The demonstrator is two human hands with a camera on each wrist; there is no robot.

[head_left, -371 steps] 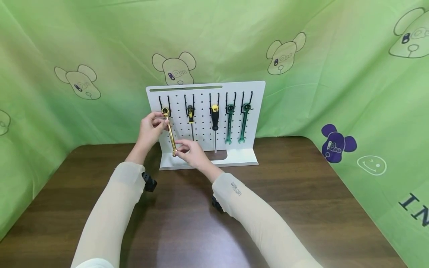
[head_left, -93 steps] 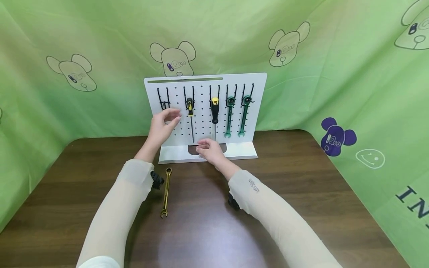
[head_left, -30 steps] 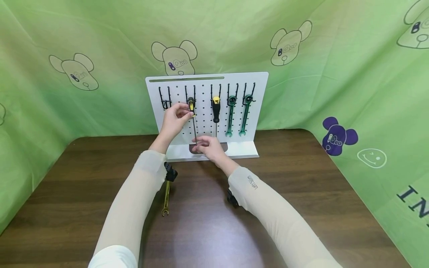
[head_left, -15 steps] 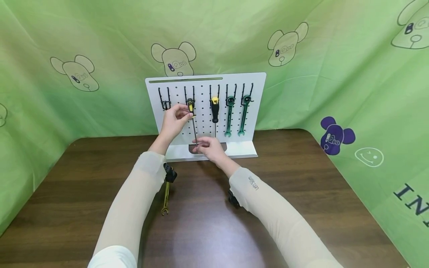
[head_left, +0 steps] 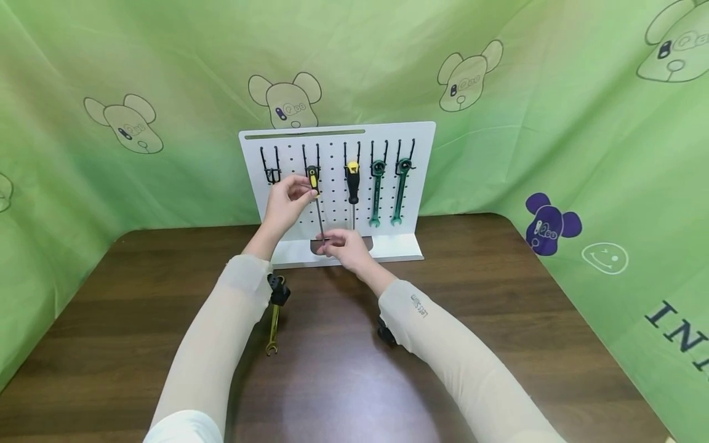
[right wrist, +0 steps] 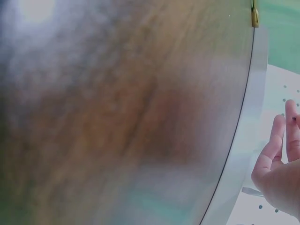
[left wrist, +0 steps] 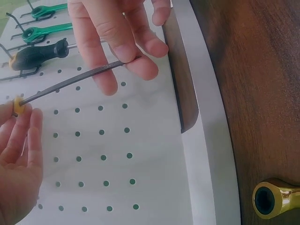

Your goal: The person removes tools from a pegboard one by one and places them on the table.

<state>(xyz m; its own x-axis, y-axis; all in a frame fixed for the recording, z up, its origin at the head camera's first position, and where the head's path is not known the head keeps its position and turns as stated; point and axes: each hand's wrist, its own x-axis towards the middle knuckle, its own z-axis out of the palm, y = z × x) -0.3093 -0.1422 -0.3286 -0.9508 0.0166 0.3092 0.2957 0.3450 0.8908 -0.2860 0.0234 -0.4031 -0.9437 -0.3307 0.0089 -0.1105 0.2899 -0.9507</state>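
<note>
Two screwdrivers, two green wrenches (head_left: 376,194) and one gold wrench (head_left: 274,330) share the scene, with five black hooks (head_left: 277,157) along one white pegboard (head_left: 396,130). The slim screwdriver (left wrist: 79,78) is at the second hook from the board's left edge, in front of the perforated face; whether its handle bears on that hook cannot be told. Its yellow-and-black handle points up toward the board's top edge, the shaft down toward the base. The long axis runs close to upright, with the tip leaning a little toward the board's right edge.

Both hands hold it — the left hand (head_left: 284,205) pinches the lower handle, the right hand (head_left: 349,249) pinches the shaft near its tip. The thicker screwdriver (head_left: 352,183) hangs on the middle hook, and the green wrenches hang on the two hooks nearest the right edge.

Three seconds ago both hands were off the slim screwdriver; now both grip it. The gold wrench, held upright before the leftmost hook earlier, lies on the table (head_left: 343,375) below the board's front edge, partly behind the left wrist, its open end pointing away from the board.
</note>
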